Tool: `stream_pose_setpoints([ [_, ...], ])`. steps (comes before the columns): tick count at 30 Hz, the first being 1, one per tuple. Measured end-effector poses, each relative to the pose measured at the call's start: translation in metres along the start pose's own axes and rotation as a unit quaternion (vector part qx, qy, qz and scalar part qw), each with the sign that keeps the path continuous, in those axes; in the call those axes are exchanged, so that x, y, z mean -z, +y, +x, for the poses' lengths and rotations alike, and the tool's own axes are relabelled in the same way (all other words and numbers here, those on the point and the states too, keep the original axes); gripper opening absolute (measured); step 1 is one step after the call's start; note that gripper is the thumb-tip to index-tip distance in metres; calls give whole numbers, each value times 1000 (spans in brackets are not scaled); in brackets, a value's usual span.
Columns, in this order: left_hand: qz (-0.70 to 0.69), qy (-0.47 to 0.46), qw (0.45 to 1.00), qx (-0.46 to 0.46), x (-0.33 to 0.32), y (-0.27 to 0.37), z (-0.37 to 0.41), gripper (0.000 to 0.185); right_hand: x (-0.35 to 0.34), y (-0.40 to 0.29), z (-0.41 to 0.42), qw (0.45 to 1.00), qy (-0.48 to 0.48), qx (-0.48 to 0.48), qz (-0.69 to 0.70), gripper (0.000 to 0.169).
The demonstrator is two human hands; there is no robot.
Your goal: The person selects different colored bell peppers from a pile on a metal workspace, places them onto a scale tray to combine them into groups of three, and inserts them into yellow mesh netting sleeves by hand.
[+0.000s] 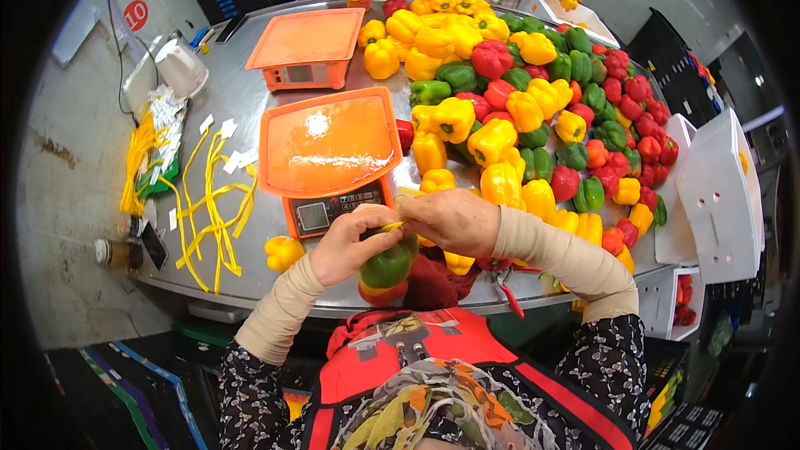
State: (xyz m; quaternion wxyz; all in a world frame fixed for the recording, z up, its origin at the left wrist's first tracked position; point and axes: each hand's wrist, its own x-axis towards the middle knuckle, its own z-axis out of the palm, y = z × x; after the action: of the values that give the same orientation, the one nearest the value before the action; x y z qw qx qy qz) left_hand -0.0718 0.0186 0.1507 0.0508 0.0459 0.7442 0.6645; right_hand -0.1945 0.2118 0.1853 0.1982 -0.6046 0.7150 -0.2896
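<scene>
A clear bag or net of bell peppers point(390, 267) stands upright at the table's front edge, with a green pepper above yellow and red ones. My left hand point(351, 242) grips its gathered top, the thumb pressing near a thin yellow band point(392, 226). My right hand point(451, 220) meets the left at the same spot, its fingers closed on the gathered end; the fingertips are partly hidden. Just beyond my hands is an orange digital scale point(330, 144) with a bare, wet-looking pan. A dark red cloth point(440, 282) lies beside the bag.
Loose bell peppers point(500, 182) heap across the table's right side. Yellow strips point(215, 206) with white tags lie left, near a glass jar point(119, 253). Red-handled cutters point(511, 294) rest at the front edge. A second scale point(306, 44), foam boxes point(719, 200) and two co-workers surround the table.
</scene>
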Motion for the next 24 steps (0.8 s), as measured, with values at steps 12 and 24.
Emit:
stream_pose_setpoints([
  [12, 444, -217, 833, -247, -3, 57, 1, 16, -2, -3, -42, 981, -64, 11, 182, 9],
  [24, 536, -298, 611, -501, -26, 61, 22, 23, -23, 47, 9, 853, 205, 428, -217, 25],
])
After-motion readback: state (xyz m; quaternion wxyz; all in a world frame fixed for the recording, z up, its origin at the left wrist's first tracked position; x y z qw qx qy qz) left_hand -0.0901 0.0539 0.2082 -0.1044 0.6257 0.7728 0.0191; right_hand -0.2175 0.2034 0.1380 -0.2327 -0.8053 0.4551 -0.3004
